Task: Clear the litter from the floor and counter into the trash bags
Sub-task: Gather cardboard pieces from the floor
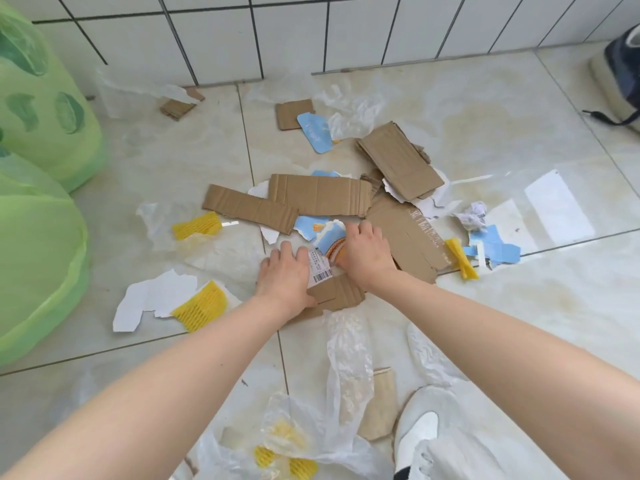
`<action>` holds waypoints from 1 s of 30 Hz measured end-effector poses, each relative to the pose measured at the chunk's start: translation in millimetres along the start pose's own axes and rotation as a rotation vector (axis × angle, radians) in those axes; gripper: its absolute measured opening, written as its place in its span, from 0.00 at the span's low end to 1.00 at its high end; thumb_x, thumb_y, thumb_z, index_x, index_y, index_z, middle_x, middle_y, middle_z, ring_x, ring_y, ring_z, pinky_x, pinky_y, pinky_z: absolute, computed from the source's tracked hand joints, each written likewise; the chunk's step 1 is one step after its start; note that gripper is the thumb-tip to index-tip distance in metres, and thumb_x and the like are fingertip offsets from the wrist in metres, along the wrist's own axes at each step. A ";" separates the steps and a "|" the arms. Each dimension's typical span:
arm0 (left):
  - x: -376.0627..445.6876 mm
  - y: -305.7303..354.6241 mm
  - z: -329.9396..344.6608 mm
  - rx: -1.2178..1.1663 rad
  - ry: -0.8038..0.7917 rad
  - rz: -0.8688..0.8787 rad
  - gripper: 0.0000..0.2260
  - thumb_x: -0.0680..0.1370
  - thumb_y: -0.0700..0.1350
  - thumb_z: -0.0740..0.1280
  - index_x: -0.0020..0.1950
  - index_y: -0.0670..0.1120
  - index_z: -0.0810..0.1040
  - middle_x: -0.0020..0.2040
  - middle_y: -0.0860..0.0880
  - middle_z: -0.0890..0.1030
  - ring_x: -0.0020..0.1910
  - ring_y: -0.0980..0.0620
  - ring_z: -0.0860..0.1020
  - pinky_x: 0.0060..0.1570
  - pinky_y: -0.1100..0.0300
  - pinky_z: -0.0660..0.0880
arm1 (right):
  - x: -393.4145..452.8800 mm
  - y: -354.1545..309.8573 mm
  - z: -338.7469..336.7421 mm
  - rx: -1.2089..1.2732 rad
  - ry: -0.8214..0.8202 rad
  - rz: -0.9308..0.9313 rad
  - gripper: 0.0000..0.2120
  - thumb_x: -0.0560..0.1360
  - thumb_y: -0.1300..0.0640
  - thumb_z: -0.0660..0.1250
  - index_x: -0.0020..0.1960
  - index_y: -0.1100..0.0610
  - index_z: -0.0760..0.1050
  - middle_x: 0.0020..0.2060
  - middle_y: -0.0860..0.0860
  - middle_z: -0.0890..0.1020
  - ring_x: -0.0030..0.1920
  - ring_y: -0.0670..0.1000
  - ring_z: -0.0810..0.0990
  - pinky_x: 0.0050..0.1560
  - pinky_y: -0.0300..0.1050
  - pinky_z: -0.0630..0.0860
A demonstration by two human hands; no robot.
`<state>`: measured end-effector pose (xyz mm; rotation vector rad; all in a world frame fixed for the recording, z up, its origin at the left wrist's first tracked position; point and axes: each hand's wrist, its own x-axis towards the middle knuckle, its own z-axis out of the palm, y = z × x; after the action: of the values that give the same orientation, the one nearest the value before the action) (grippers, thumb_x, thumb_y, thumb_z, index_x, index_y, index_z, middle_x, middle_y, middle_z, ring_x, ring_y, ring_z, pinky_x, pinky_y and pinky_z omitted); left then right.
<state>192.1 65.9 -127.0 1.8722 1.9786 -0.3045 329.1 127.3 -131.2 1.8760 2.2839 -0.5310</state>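
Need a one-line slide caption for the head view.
Both hands, left hand and right hand, gather torn paper and cardboard scraps on the tiled floor beside green trash bags.

A white shoe [420, 426] stands near the arms; a dark sneaker [621, 69] sits far right beyond the hands.

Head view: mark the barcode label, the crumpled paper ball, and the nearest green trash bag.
barcode label [320, 271], head view, on the printed white strip between the hands.
crumpled paper ball [472, 216], head view, middle of the wad.
nearest green trash bag [38, 258], head view, on its bulging side.
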 end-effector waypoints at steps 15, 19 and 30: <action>-32.4 -21.5 -31.2 -0.799 -0.011 -0.101 0.04 0.75 0.45 0.70 0.44 0.44 0.81 0.40 0.50 0.83 0.40 0.51 0.80 0.40 0.57 0.75 | -35.3 66.9 -32.9 0.340 0.088 0.151 0.12 0.78 0.54 0.60 0.53 0.63 0.74 0.48 0.59 0.79 0.49 0.59 0.76 0.45 0.49 0.71; -36.5 -24.6 -14.4 -0.694 -0.055 -0.069 0.05 0.75 0.46 0.68 0.45 0.45 0.80 0.47 0.47 0.78 0.47 0.48 0.78 0.45 0.57 0.73 | -48.8 74.9 -23.1 0.309 0.020 0.132 0.11 0.77 0.56 0.61 0.52 0.63 0.74 0.48 0.60 0.79 0.50 0.59 0.76 0.43 0.46 0.67; -32.8 -21.4 11.3 -0.433 -0.042 -0.012 0.14 0.74 0.48 0.68 0.56 0.43 0.77 0.60 0.46 0.74 0.62 0.45 0.70 0.60 0.55 0.69 | -75.6 53.6 2.0 0.114 0.016 -0.094 0.08 0.77 0.57 0.60 0.50 0.62 0.73 0.52 0.61 0.79 0.60 0.61 0.73 0.50 0.50 0.68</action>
<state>173.2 29.8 -125.6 1.5635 1.8478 0.0794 397.0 65.6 -118.2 1.8350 2.4099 -0.6740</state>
